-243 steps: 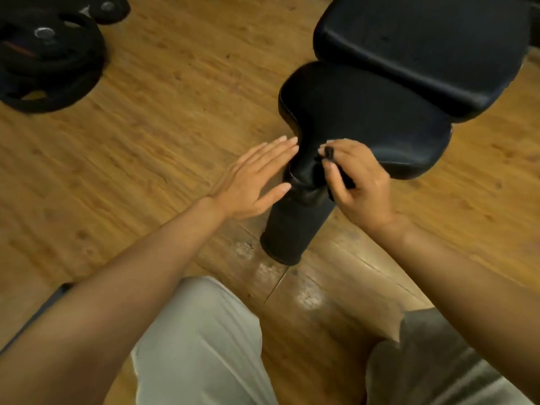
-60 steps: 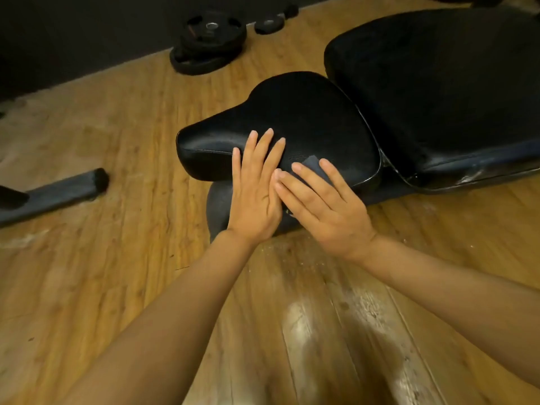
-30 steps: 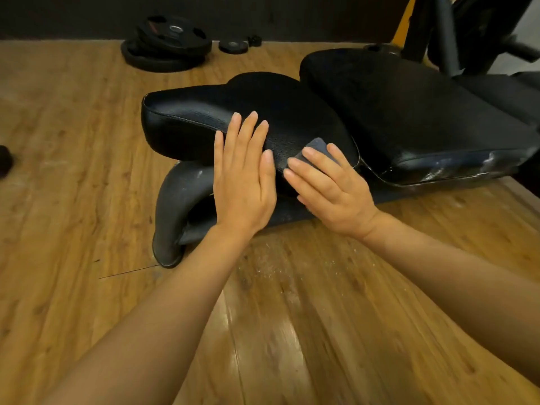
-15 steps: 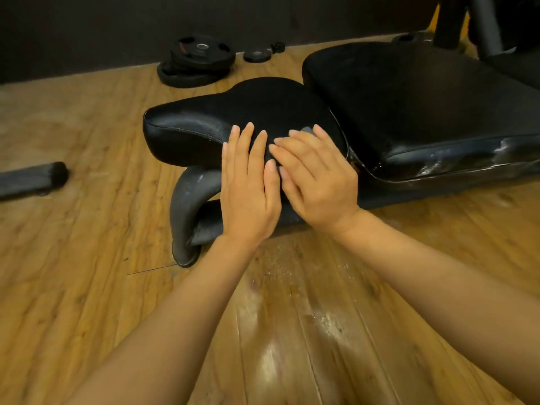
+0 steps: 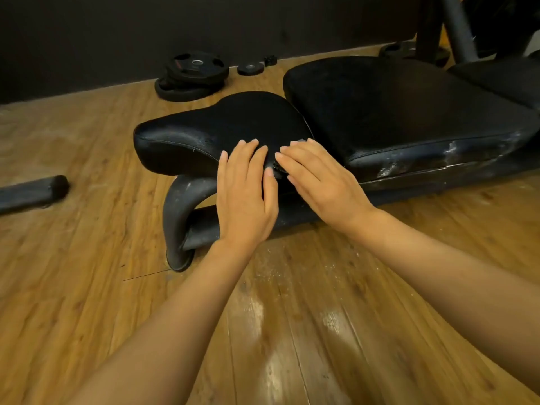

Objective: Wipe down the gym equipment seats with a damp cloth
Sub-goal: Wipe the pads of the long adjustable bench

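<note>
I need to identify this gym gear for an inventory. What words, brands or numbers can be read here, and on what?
None can be read.
Weight plates: a reddish mark on the top plate, too small and blurred to read.
Seat pad: no lettering visible.
Larger bench pad: only white scuffs on its front edge, no text.
Cloth under the right hand: almost hidden, nothing legible.

No text, label or number is legible; the reddish marking on the weight plates at eleven o'clock is blurred.
</note>
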The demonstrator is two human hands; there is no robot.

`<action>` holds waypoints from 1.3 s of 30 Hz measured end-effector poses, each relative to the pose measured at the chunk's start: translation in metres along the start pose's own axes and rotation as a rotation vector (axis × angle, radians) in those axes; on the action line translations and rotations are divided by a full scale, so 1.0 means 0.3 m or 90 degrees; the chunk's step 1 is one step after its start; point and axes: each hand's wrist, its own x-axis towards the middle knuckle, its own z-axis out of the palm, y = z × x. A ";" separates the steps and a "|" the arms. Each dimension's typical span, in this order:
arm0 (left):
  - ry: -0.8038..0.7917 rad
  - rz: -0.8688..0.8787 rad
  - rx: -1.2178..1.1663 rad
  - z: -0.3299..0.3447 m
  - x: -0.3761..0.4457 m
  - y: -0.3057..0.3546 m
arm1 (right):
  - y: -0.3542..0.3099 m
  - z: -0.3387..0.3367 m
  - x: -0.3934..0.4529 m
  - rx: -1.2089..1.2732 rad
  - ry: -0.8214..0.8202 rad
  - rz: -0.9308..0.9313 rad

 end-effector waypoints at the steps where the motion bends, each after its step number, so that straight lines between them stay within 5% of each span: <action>1: -0.004 0.022 0.011 0.000 -0.002 0.007 | 0.000 -0.024 -0.007 -0.004 -0.006 -0.013; 12: -0.010 0.071 0.088 0.062 0.010 0.113 | 0.195 -0.228 -0.143 -0.190 -0.161 -0.249; 24: -0.010 0.093 0.150 0.074 -0.003 0.095 | 0.433 -0.369 -0.242 -0.217 -0.068 -0.197; 30: 0.010 0.031 0.155 0.089 -0.007 0.142 | 0.316 -0.259 -0.177 -0.199 -0.052 -0.153; 39: 0.000 0.025 0.244 0.103 -0.013 0.150 | 0.234 -0.201 -0.094 -0.265 -0.183 -0.320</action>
